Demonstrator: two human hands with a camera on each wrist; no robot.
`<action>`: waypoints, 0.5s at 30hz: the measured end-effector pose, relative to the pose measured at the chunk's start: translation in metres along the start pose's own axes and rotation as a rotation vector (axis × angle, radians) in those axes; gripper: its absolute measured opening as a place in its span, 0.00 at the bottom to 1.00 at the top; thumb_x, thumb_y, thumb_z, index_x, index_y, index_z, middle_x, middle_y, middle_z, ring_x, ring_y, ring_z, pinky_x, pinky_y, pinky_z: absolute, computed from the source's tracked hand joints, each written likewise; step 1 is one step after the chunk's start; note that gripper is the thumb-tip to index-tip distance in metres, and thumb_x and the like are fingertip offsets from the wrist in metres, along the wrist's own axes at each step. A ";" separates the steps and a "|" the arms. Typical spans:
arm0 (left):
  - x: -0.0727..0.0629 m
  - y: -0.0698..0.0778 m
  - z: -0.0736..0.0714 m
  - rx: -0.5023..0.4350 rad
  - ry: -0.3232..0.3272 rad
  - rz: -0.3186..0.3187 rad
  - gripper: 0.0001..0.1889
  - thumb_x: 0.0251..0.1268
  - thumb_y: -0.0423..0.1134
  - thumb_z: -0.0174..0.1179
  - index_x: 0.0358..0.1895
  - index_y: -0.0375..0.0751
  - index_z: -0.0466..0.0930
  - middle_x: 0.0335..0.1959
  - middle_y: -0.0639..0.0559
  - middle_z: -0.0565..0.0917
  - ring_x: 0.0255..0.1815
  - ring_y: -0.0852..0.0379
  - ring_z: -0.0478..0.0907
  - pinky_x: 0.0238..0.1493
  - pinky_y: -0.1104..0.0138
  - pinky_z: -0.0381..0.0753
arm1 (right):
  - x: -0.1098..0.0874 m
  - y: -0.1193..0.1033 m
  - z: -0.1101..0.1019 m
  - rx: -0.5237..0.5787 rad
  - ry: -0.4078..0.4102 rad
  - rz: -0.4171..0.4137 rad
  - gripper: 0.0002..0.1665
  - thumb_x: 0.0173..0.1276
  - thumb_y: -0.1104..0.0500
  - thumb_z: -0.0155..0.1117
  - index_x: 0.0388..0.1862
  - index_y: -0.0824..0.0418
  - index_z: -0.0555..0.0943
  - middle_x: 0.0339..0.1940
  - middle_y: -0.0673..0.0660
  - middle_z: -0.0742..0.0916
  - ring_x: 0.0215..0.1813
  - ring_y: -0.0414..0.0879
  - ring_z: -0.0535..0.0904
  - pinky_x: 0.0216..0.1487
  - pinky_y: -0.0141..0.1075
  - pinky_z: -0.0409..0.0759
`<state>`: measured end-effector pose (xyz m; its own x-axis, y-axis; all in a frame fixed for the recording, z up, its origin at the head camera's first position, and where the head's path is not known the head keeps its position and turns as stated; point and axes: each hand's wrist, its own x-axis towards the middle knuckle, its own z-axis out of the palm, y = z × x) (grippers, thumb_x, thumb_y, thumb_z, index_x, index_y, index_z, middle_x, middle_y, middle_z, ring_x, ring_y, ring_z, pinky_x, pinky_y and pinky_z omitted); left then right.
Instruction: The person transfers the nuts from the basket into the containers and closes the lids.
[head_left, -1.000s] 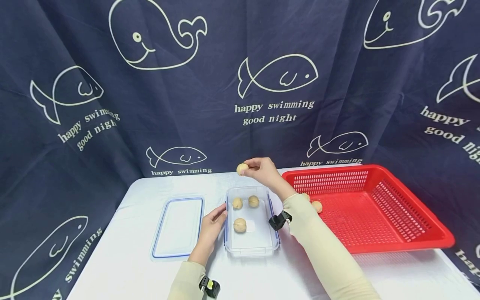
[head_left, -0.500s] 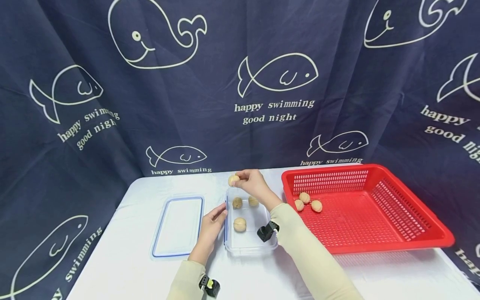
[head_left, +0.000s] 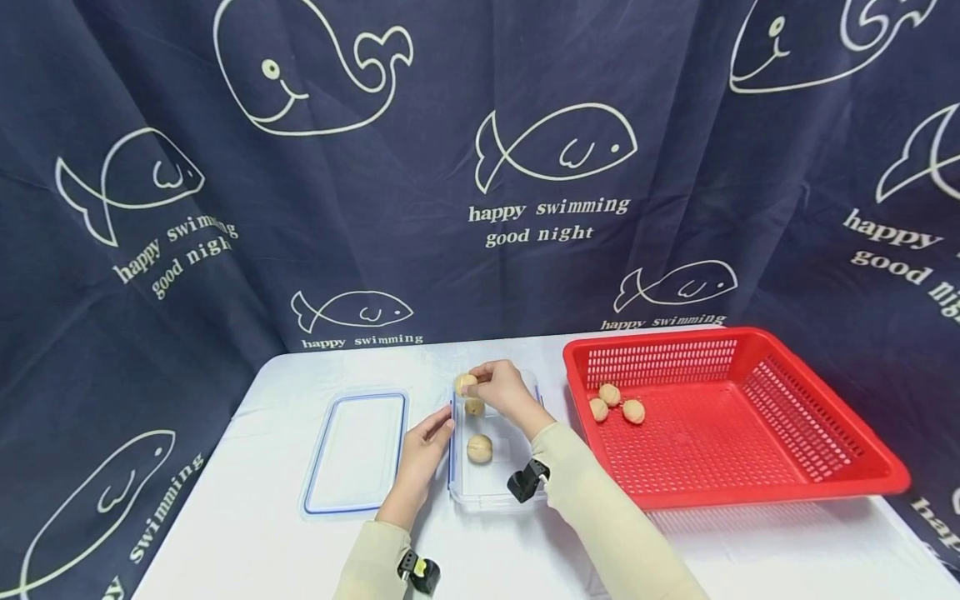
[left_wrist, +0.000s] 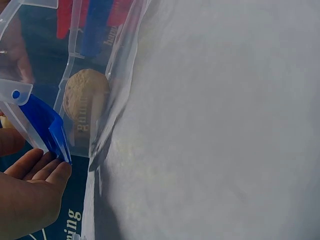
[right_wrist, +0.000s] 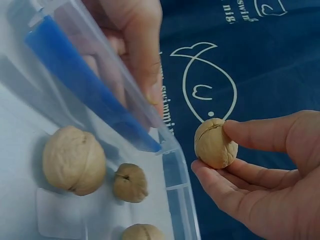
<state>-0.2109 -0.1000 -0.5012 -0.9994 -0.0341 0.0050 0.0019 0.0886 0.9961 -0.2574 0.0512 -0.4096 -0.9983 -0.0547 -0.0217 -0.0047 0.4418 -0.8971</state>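
My right hand pinches a pale walnut between thumb and fingertips. It is over the far left end of a clear plastic container with blue side latches. Inside the container lie a large walnut, a smaller darker walnut and a third walnut, which the right hand hides in the head view. My left hand rests against the container's left wall, its fingertips touching the blue latch. In the left wrist view one walnut shows through the clear wall.
A clear lid with a blue seal lies flat on the white table, left of the container. To the right stands a red perforated basket holding three walnuts in its left corner. A dark blue printed curtain hangs behind.
My right hand has moved left, down and nearer with its walnut, from beyond the container's far edge to over its far left end. My left hand has stayed in place.
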 end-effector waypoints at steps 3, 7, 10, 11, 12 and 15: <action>0.000 0.001 0.000 -0.006 0.009 -0.012 0.20 0.71 0.38 0.56 0.62 0.33 0.74 0.61 0.39 0.76 0.64 0.43 0.72 0.64 0.61 0.73 | 0.000 0.003 0.002 -0.040 0.002 0.007 0.16 0.56 0.65 0.71 0.44 0.72 0.83 0.35 0.61 0.87 0.39 0.49 0.83 0.45 0.38 0.83; 0.002 0.000 0.000 -0.012 0.015 -0.021 0.19 0.70 0.36 0.56 0.62 0.34 0.75 0.61 0.40 0.77 0.64 0.44 0.72 0.65 0.60 0.72 | 0.001 0.009 0.005 -0.065 0.001 0.011 0.16 0.54 0.66 0.73 0.42 0.72 0.83 0.33 0.60 0.87 0.37 0.48 0.82 0.41 0.36 0.83; 0.003 -0.002 0.000 -0.007 0.009 -0.018 0.20 0.70 0.37 0.56 0.62 0.35 0.74 0.61 0.40 0.77 0.64 0.44 0.72 0.65 0.60 0.72 | 0.002 0.013 0.007 -0.065 -0.004 0.020 0.16 0.54 0.66 0.73 0.41 0.72 0.83 0.32 0.60 0.87 0.35 0.46 0.81 0.38 0.34 0.82; 0.003 -0.002 0.000 -0.005 0.006 -0.016 0.20 0.71 0.38 0.56 0.62 0.35 0.74 0.61 0.40 0.77 0.64 0.44 0.72 0.65 0.59 0.72 | 0.002 0.014 0.008 -0.069 -0.007 0.020 0.16 0.54 0.66 0.73 0.41 0.72 0.83 0.31 0.60 0.87 0.34 0.46 0.81 0.38 0.33 0.82; 0.003 -0.002 0.000 -0.010 0.006 -0.023 0.20 0.70 0.38 0.56 0.62 0.36 0.74 0.61 0.40 0.77 0.64 0.45 0.72 0.66 0.60 0.71 | 0.002 0.015 0.008 -0.069 -0.011 0.023 0.16 0.54 0.66 0.73 0.41 0.73 0.83 0.31 0.60 0.86 0.34 0.45 0.81 0.37 0.33 0.82; 0.003 -0.002 0.000 -0.010 -0.001 -0.017 0.20 0.71 0.39 0.56 0.62 0.35 0.74 0.62 0.40 0.76 0.64 0.44 0.72 0.66 0.59 0.71 | 0.001 0.018 0.010 -0.067 -0.027 0.040 0.17 0.53 0.66 0.73 0.41 0.73 0.83 0.31 0.59 0.86 0.33 0.45 0.80 0.37 0.33 0.82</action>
<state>-0.2136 -0.1001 -0.5035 -0.9993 -0.0345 -0.0122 -0.0148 0.0785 0.9968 -0.2576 0.0506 -0.4304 -0.9958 -0.0596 -0.0702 0.0308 0.5029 -0.8638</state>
